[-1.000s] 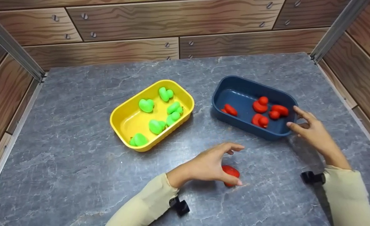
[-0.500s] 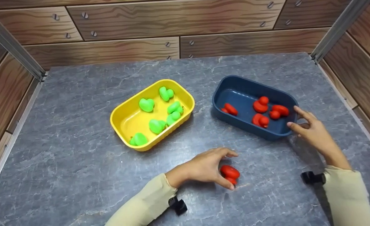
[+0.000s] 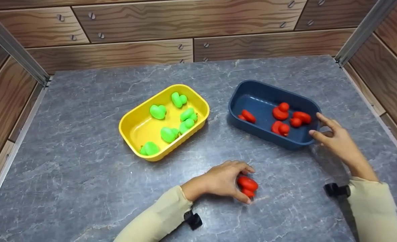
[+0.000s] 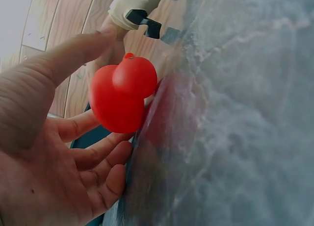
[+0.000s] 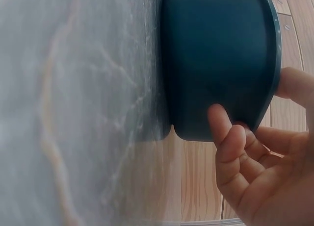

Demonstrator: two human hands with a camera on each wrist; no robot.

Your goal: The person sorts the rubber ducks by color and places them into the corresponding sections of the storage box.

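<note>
A red rubber duck [image 3: 247, 185] lies on the grey marbled table by my left hand [image 3: 223, 179]. In the left wrist view, that hand's thumb and fingers curve around the duck [image 4: 120, 96]. The thumb is apart from it; whether the fingers behind touch it cannot be told. My right hand [image 3: 339, 143] is at the right end of the dark blue bin [image 3: 262, 132], which contains several red ducks [image 3: 280, 111]. In the right wrist view, its thumb is on the rim and its fingers [image 5: 228, 147] bend against the outer wall of the blue bin [image 5: 216, 64].
A yellow bin [image 3: 136, 117] with several green ducks [image 3: 158, 112] sits left of the blue one. Wood-patterned panels [image 3: 151, 23] wall the table [image 3: 84, 134] at the back and both sides.
My left hand has drawn slightly back and down beside the red duck, its fingers bending more, leaving more of the duck visible. The right hand stays at the blue bin.
</note>
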